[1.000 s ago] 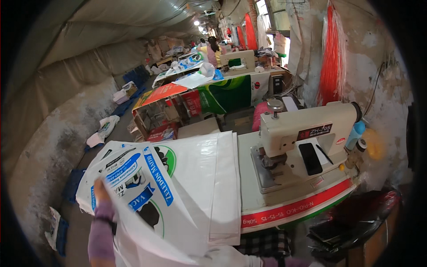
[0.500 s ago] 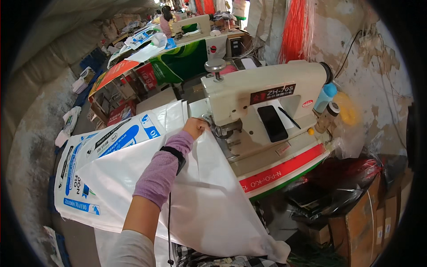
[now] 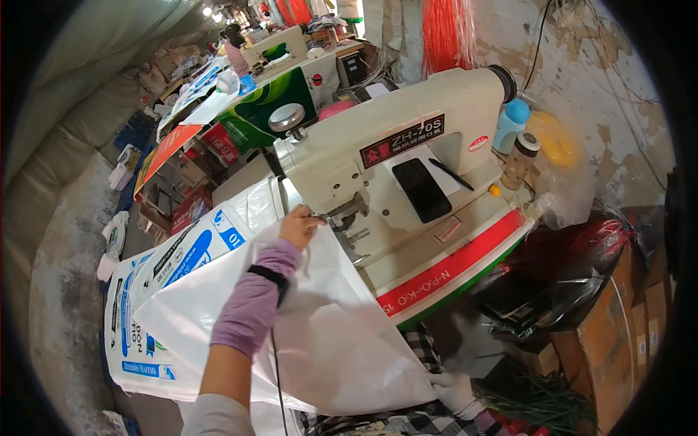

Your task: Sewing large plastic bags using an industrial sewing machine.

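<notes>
A large white woven sack (image 3: 327, 334) with blue printing lies folded over across the sewing table. My left hand (image 3: 299, 227), in a purple oversleeve with a black wrist strap, is closed on the sack's upper edge beside the presser foot of the cream sewing machine (image 3: 407, 116). Low on the right, my right hand (image 3: 456, 394) wears a white glove and grips the sack's near right corner. Its fingers are partly lost against the white material. More printed sacks (image 3: 200, 247) lie under the folded part, to the left.
On the machine bed rest a black phone (image 3: 422, 190) and a pen (image 3: 451, 174). A blue-capped bottle (image 3: 511, 125) and a jar (image 3: 520, 161) stand at its right end. Cardboard boxes (image 3: 607, 341) and black plastic bags (image 3: 538, 283) sit lower right. Another person (image 3: 234, 51) is far back.
The view has swung, so the machine appears farther left and higher. My right hand shows more clearly at the sack's corner. The left hand stays beside the presser foot.
</notes>
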`<state>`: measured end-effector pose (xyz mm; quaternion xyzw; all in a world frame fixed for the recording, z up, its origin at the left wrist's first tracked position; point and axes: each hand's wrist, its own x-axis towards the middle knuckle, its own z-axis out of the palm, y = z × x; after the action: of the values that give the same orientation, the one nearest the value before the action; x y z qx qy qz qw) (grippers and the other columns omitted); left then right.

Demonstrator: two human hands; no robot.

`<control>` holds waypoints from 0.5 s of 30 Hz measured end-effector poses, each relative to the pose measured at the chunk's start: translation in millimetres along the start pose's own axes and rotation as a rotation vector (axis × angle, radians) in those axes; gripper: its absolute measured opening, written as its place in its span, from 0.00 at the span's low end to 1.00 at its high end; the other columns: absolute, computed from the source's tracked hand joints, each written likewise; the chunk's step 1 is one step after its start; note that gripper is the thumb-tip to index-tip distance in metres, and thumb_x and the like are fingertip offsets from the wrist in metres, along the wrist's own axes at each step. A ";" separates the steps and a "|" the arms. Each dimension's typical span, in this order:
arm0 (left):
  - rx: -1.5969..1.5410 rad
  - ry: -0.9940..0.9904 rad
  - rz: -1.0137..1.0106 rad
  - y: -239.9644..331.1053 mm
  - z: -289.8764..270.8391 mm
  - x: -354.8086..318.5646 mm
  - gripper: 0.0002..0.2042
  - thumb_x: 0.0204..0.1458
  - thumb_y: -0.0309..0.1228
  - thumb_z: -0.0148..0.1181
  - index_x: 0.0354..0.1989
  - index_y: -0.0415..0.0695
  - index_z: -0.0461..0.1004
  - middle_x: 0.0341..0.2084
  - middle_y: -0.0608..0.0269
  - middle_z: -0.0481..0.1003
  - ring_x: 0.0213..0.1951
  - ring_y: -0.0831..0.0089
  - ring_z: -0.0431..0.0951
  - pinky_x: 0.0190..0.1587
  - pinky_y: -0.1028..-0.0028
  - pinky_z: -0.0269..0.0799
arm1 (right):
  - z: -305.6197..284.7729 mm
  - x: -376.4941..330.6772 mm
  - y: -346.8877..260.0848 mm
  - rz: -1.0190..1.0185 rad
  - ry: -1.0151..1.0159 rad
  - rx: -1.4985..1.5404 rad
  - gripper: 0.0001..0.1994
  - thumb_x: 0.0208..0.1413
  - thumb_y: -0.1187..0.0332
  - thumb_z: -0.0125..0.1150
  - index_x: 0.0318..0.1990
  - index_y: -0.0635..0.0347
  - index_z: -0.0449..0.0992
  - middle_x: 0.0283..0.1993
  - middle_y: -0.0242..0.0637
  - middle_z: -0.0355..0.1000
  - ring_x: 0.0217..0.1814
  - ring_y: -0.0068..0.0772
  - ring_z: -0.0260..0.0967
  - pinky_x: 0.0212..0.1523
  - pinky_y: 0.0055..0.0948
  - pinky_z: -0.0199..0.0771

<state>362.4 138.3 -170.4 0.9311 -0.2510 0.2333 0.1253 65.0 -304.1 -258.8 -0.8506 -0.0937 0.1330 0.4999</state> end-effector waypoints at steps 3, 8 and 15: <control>0.014 -0.411 -0.064 -0.9 -38.6 -1.2 0.14 0.45 0.22 0.56 0.35 0.57 0.81 0.22 0.62 0.73 0.29 0.59 0.76 0.32 0.64 0.72 | -20.8 -10.6 -40.6 0.189 -0.070 -0.047 0.13 0.45 0.75 0.56 0.38 0.51 0.82 0.28 0.45 0.75 0.26 0.34 0.76 0.31 0.27 0.74; 0.113 -0.281 0.107 3.3 -27.5 8.4 0.09 0.45 0.31 0.59 0.35 0.54 0.79 0.23 0.60 0.73 0.30 0.58 0.76 0.36 0.63 0.72 | -13.6 -23.1 -39.0 0.205 -0.059 0.181 0.13 0.44 0.75 0.56 0.38 0.52 0.82 0.27 0.44 0.76 0.28 0.32 0.76 0.34 0.26 0.75; -0.202 -0.954 0.586 108.4 -73.3 -57.2 0.16 0.46 0.47 0.59 0.32 0.47 0.77 0.26 0.52 0.74 0.39 0.52 0.74 0.43 0.61 0.70 | 24.6 48.1 -65.2 -0.191 -0.054 0.006 0.14 0.45 0.71 0.57 0.41 0.49 0.80 0.27 0.39 0.75 0.25 0.39 0.72 0.30 0.32 0.72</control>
<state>234.5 95.9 -123.3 0.8082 -0.5487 -0.2134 0.0166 101.0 -238.2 -219.6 -0.8324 -0.1877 0.1080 0.5102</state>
